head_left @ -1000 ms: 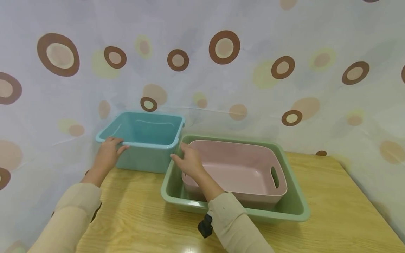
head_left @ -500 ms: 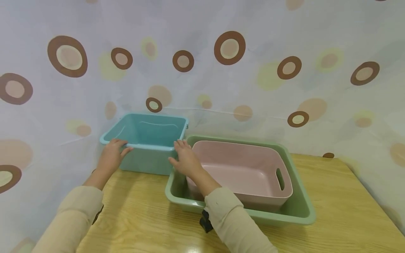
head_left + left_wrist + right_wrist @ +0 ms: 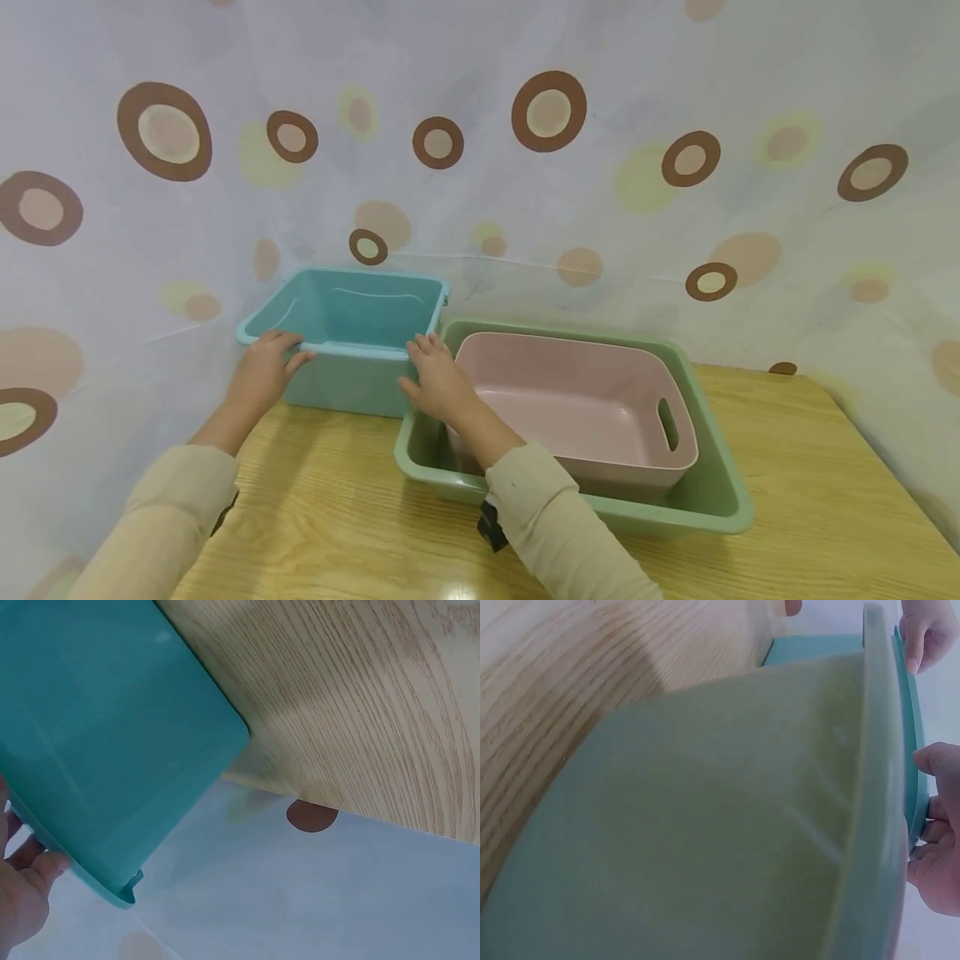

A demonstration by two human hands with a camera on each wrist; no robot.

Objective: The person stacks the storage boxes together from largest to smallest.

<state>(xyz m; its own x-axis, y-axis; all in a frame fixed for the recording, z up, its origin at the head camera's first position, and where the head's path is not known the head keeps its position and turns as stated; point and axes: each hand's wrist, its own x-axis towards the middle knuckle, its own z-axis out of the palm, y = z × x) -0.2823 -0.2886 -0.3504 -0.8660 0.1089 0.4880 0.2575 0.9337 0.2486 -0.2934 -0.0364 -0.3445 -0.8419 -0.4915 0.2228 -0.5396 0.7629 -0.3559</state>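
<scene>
At the back left of the table, a blue plastic bin (image 3: 341, 383) stands with its open top up. My left hand (image 3: 258, 377) grips its front rim near the left corner, fingers over the edge and thumb on the outer wall. My right hand (image 3: 444, 385) holds the same rim at the front right corner; in the right wrist view its thumb (image 3: 930, 757) lies against the outside of the rim. The left wrist view shows the left hand (image 3: 26, 896) at the rim, close to a small hook-shaped tab.
Right of the bin, a pink basket (image 3: 555, 367) with a slot handle sits inside a larger green basin (image 3: 723, 492). The right forearm passes over both. A patterned sheet (image 3: 487, 192) hangs behind the wooden table (image 3: 322, 500).
My right hand has moved from above the green basin's left end onto the blue bin's front right corner and taken hold there. The left hand stays on the rim. The view shifts slightly.
</scene>
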